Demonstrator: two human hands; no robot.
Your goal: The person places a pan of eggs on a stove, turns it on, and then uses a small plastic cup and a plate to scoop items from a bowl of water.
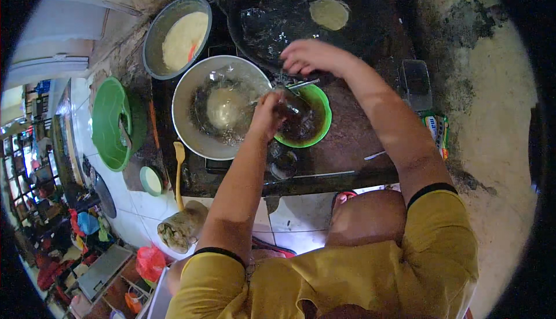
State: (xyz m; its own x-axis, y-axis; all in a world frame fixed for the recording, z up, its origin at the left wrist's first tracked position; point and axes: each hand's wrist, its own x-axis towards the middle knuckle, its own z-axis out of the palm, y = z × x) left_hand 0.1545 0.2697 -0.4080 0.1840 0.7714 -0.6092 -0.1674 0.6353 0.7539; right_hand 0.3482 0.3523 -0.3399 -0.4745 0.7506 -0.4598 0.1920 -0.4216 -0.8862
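Observation:
My left hand (270, 112), fingers curled, is at the left rim of a bright green bowl (326, 119) of dark liquid. Blur hides whether it grips something. A metal handle (304, 84) lies across the bowl's far rim. Above and beyond that rim is my right hand (310, 56), its fingers loosely bent with nothing visible in them. To the left, a wide metal pan (184, 132) contains bubbling liquid and a pale round piece (223, 108). A large black pan (269, 23) at the back bears another flat, pale round (330, 14).
A grey basin (150, 54) of pale batter holds a red-orange utensil (192, 51). Farther left are a green basin (124, 145) and a small bowl of white stuff (151, 181). A wooden spatula (179, 167) overhangs the table edge. A clear container (416, 84) stands right, by the wall.

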